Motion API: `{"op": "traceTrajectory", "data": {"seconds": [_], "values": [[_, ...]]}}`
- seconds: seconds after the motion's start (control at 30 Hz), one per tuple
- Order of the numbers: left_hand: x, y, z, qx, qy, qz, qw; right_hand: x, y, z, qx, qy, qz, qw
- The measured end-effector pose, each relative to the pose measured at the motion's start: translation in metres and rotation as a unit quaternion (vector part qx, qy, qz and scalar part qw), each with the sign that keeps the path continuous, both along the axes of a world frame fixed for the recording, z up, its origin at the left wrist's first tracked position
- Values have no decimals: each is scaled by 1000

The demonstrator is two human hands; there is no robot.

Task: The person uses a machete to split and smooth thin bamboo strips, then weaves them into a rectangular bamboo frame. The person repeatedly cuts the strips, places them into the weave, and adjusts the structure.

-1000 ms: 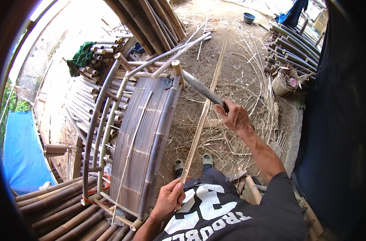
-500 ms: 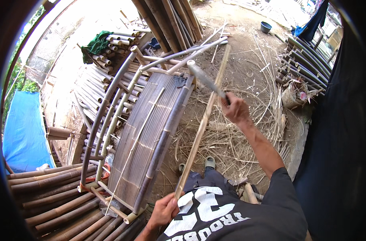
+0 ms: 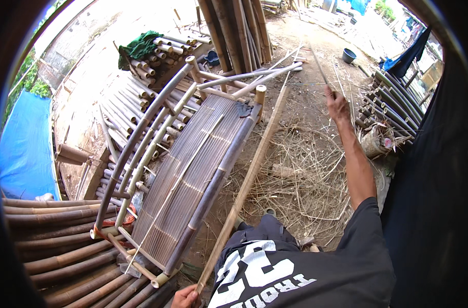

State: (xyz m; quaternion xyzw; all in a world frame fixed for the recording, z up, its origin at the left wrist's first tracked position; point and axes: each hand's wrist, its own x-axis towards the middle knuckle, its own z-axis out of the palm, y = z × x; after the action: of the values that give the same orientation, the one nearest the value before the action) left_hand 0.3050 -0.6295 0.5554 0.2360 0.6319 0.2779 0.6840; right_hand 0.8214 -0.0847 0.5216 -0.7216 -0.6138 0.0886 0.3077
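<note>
My left hand (image 3: 185, 298) is closed round the near end of a long split bamboo slat (image 3: 247, 182). The slat slants up and away to the right, beside a bamboo bench (image 3: 217, 179) whose seat is made of thin strips. Out to the right, my raised right hand (image 3: 338, 106) grips the dark handle of a long-bladed knife (image 3: 318, 62). Its narrow blade points away and slightly left, apart from the slat. A light thin strip (image 3: 185, 172) lies along the bench seat, and a dark cloth scrap (image 3: 244, 109) rests at its far corner.
Loose bamboo shavings (image 3: 306, 179) litter the dirt ground. Stacked bamboo poles (image 3: 74, 246) lie at lower left, with more poles (image 3: 385, 105) at right. Upright poles (image 3: 234, 36) stand at the back. A dark bucket (image 3: 349, 55) sits far right; a black sheet (image 3: 424, 205) hangs nearby.
My right hand has swung the knife up and away to the right, off the slat. My left hand has drawn down and left with the slat's near end. The view has shifted.
</note>
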Motion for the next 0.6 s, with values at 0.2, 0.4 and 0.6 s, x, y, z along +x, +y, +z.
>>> {"op": "traceTrajectory", "data": {"seconds": [0.2,0.4,0.6], "values": [[37,121,-47,167,75,43,982,-165,-93,-14,-21,16,241,970],[73,243,-56,252,163,92,949,-269,-178,-23,99,-103,488,861],[92,258,-44,259,231,103,932,-266,-134,-29,105,-70,492,861]]}}
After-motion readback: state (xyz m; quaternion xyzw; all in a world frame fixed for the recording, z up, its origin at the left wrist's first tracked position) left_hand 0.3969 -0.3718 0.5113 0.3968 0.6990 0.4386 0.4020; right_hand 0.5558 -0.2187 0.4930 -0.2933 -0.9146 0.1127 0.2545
